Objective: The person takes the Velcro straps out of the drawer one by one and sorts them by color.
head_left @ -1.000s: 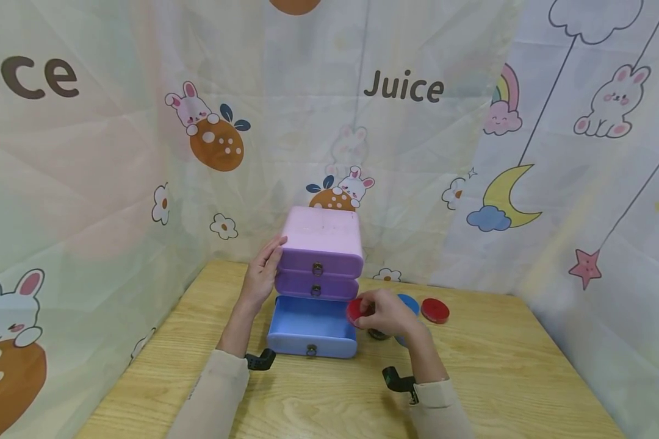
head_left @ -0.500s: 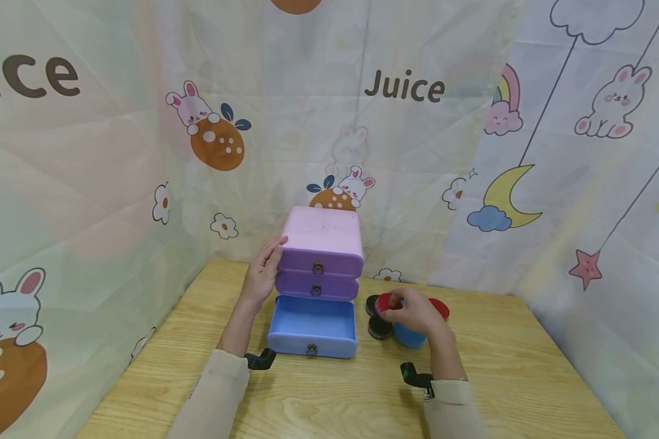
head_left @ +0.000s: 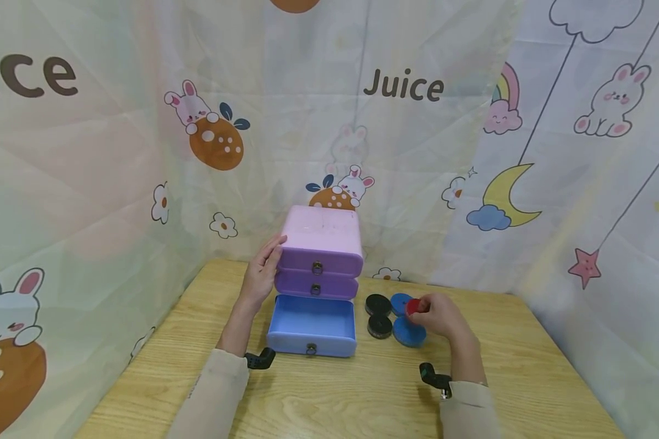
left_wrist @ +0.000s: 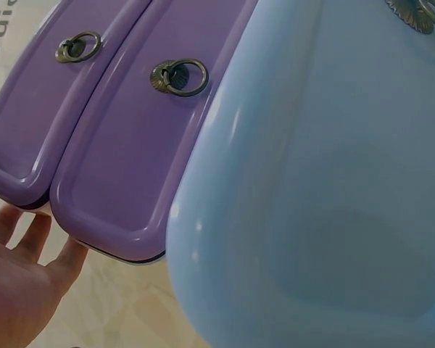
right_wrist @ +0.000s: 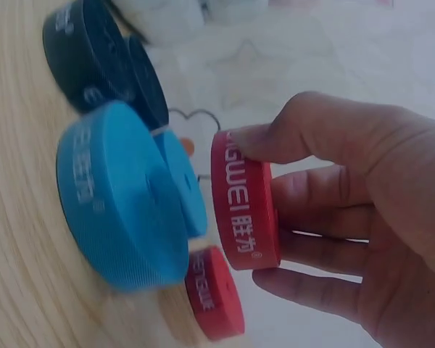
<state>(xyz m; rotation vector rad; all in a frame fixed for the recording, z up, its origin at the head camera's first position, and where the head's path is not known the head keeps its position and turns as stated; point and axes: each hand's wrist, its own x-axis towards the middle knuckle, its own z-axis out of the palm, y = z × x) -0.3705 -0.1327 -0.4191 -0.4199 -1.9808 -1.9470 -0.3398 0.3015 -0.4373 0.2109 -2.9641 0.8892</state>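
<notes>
My left hand (head_left: 259, 277) rests against the left side of the small drawer cabinet (head_left: 323, 228), fingers extended along it. The cabinet has a pink top and two closed purple drawers (head_left: 321, 263); its light blue bottom drawer (head_left: 311, 344) is pulled out, with nothing seen inside. My right hand (head_left: 442, 314) pinches a red roll of tape (right_wrist: 243, 210) between thumb and fingers, above the table and beside the blue rolls. A second red roll (right_wrist: 216, 297) lies on the table in the right wrist view; the hand hides it in the head view.
Two blue tape rolls (head_left: 410, 334) and two black tape rolls (head_left: 380, 327) lie between the cabinet and my right hand on the wooden table (head_left: 329, 402). Printed cloth (head_left: 406, 152) hangs close behind the table and along both sides.
My right hand has carried the red roll rightward, from beside the open drawer, past the black rolls to the blue ones. The left hand and the cabinet have stayed still.
</notes>
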